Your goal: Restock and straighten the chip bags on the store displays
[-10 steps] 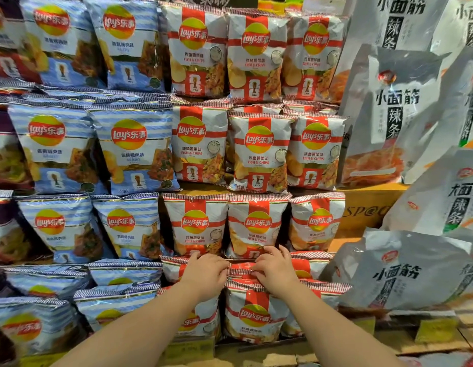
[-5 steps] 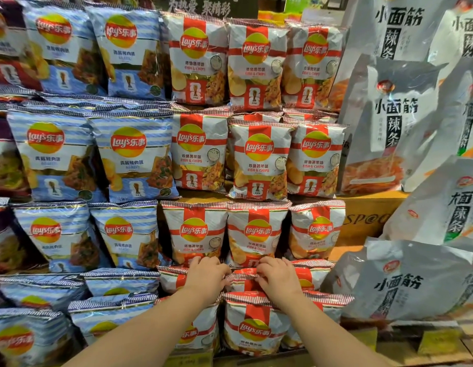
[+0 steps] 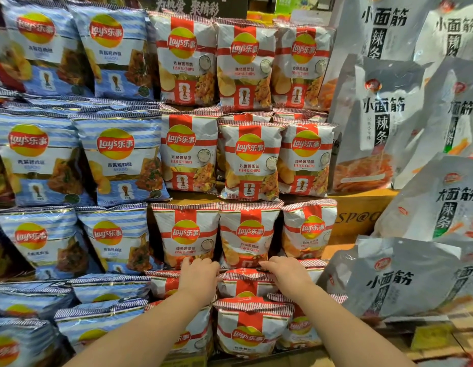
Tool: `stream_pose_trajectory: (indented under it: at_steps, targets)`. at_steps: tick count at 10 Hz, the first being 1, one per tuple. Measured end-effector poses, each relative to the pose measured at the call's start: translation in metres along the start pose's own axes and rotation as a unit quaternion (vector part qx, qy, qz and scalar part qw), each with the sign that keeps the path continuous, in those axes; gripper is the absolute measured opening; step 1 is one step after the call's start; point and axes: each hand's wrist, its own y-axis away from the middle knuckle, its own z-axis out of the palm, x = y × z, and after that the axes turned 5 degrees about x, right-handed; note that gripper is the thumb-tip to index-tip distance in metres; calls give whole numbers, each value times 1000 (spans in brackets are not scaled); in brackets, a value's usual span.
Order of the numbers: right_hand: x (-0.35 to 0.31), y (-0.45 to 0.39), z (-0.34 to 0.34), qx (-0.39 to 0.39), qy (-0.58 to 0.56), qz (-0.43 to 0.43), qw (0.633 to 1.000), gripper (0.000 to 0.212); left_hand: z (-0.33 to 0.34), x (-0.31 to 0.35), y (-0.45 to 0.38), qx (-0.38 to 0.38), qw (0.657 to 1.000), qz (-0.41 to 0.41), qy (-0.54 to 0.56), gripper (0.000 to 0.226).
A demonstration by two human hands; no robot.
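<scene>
Low on the stepped display, both hands reach to a red-and-white Lay's Fish & Chips bag (image 3: 246, 283) lying between the standing row above and the front bag (image 3: 250, 327) below; left hand (image 3: 199, 278) curls its fingers over the bag's upper left edge; right hand (image 3: 287, 274) pinches its upper right edge; blue-striped Lay's bags (image 3: 116, 160) fill the display's left side, grey latiao pouches (image 3: 384, 123) its right.

Single head view; faces forward, slightly down; close to chip bag display (image 3: 246, 160); hands' reach.
</scene>
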Motion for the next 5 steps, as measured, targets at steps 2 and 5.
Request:
stream_pose_trajectory:
  at_steps: [2,5]
  targets:
    - [4,3,6,4,15,43,999,30,0,0,-2,5,1000,-11,-1,21]
    - [-36,12,-8,22,-53,52,997,68,-4,2,15,-21,999,-16,34,60]
